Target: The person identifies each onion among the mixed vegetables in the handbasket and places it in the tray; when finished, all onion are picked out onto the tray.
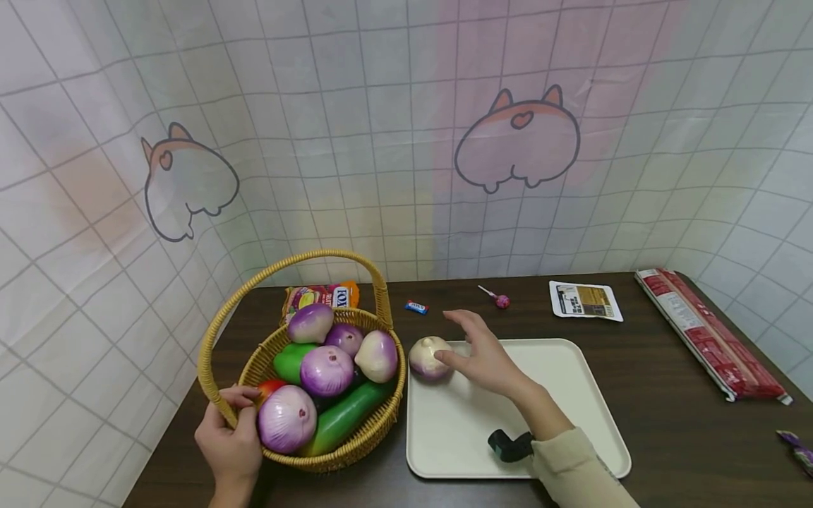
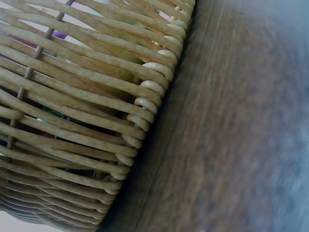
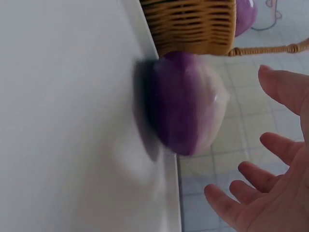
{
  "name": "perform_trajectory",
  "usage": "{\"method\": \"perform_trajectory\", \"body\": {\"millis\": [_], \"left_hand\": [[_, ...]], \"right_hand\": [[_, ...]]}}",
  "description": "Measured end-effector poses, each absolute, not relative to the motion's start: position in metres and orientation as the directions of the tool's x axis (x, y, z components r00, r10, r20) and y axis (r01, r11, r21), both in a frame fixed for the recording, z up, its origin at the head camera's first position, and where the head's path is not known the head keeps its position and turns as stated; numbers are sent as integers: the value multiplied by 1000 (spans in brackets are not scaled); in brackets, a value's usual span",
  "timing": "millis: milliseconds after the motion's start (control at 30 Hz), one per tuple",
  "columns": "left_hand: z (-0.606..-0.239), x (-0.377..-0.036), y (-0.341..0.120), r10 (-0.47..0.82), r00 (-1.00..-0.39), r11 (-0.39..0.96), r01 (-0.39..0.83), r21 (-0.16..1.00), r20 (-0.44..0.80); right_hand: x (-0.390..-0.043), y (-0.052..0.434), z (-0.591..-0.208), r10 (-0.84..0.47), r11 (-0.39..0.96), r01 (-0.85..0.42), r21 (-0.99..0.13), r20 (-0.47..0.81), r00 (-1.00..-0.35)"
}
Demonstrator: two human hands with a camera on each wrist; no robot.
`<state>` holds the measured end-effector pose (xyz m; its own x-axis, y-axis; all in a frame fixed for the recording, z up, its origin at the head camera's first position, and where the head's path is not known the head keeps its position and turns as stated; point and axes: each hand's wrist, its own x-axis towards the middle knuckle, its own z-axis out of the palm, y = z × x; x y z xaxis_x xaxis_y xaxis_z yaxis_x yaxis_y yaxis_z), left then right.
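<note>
A purple-and-white turnip [image 1: 430, 358] sits at the back left corner of a white tray [image 1: 470, 441]. My right hand [image 1: 485, 356] hovers beside it with fingers spread and thumb apart; in the right wrist view a gap shows between the fingers and the turnip [image 3: 186, 104]. At the left stands a wicker basket [image 1: 362, 441] heaped with purple onions [image 1: 327, 370], another turnip [image 1: 377, 356], a green cucumber [image 1: 349, 416] and other vegetables. My left hand [image 1: 231, 437] grips the lower end of the basket's handle [image 1: 206, 353]. The left wrist view shows the basket's woven side [image 2: 82, 106] close up.
Behind the basket lies a candy bag [image 1: 320, 296]. Along the back are a small blue wrapped candy [image 1: 416, 307], a lollipop [image 1: 502, 301] and a white packet [image 1: 586, 301]. A long red package [image 1: 711, 335] lies at the right, with a purple wrapper [image 1: 795, 451] nearer the front.
</note>
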<state>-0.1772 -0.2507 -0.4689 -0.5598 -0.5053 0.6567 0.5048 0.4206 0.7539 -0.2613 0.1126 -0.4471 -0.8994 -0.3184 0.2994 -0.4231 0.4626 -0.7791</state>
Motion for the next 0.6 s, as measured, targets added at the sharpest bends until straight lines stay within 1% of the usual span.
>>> {"method": "perform_trajectory", "body": {"millis": [133, 433, 600], "left_hand": [[-472, -178, -254, -499, -563, 422, 506, 753, 658], [-473, -178, -253, -504, -571, 403, 508, 761, 648], [-467, -176, -248, -510, -546, 412, 524, 746, 665]], "right_hand": [[-254, 102, -440, -334, 452, -441, -776, 310, -890], [-239, 79, -428, -392, 345, -477, -809, 338, -856], [-231, 67, -425, -434, 285, -484, -827, 338, -835]]}}
